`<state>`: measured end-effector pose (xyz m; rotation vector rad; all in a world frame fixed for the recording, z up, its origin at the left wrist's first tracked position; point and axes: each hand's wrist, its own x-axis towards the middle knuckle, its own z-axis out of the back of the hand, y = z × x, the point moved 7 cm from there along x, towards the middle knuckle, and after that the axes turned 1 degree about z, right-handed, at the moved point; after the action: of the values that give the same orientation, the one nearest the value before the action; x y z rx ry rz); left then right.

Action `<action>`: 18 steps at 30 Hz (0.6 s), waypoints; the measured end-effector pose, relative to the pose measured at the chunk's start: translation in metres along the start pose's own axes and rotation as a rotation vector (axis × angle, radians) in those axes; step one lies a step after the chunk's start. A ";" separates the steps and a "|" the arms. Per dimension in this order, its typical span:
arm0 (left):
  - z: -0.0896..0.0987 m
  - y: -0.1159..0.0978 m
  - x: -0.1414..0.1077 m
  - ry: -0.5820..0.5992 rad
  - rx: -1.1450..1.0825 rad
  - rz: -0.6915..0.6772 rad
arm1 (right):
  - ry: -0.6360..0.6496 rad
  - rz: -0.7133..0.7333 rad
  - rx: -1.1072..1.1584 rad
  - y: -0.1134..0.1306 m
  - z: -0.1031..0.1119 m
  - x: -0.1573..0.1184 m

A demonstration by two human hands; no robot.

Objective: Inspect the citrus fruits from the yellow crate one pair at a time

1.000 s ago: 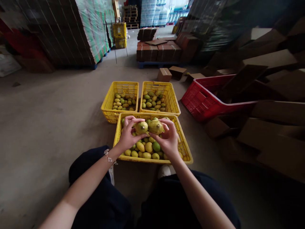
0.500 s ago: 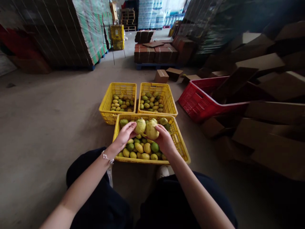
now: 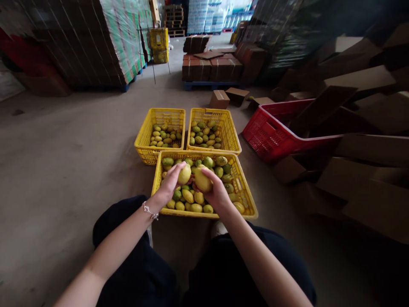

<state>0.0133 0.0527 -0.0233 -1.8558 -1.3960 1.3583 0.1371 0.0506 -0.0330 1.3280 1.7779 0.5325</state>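
My left hand [image 3: 172,180] is wrapped around a yellow-green lemon [image 3: 184,174], thumb on top. Close beside it, my right hand [image 3: 216,187] grips a larger yellow lemon [image 3: 203,181] with a somewhat uneven skin. Both are held above the near yellow crate [image 3: 250,200], which is full of green and yellow lemons [image 3: 187,196]. Part of that fruit is hidden behind my hands.
Behind the near crate stand two more yellow crates, a left one [image 3: 140,138] and a right one [image 3: 234,132], both partly filled with similar fruit. A red crate [image 3: 266,132] and cardboard boxes [image 3: 358,179] lie to the right. Wrapped stacks [image 3: 118,38] rise behind.
Both lemons have turned in my fingers and dropped slightly toward the crate. My left hand has shifted a little right and covers more of its lemon. The view has shifted slightly.
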 end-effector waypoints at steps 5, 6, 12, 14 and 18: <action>-0.001 0.015 0.003 -0.024 -0.313 0.278 | -0.160 -0.115 0.182 0.005 0.011 -0.001; -0.002 0.017 0.002 -0.033 -0.355 0.304 | -0.164 -0.139 0.196 0.005 0.012 -0.001; 0.005 0.015 0.003 -0.113 -0.344 0.263 | -0.193 -0.315 0.157 -0.009 0.018 -0.001; 0.006 0.014 0.004 -0.096 -0.363 0.240 | -0.213 -0.295 0.140 -0.009 0.020 0.000; 0.002 0.017 0.006 -0.029 -0.453 0.267 | -0.290 -0.267 0.148 -0.008 0.024 -0.002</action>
<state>0.0192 0.0512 -0.0409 -2.3953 -1.6181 1.2649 0.1521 0.0424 -0.0511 1.1722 1.7385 0.0585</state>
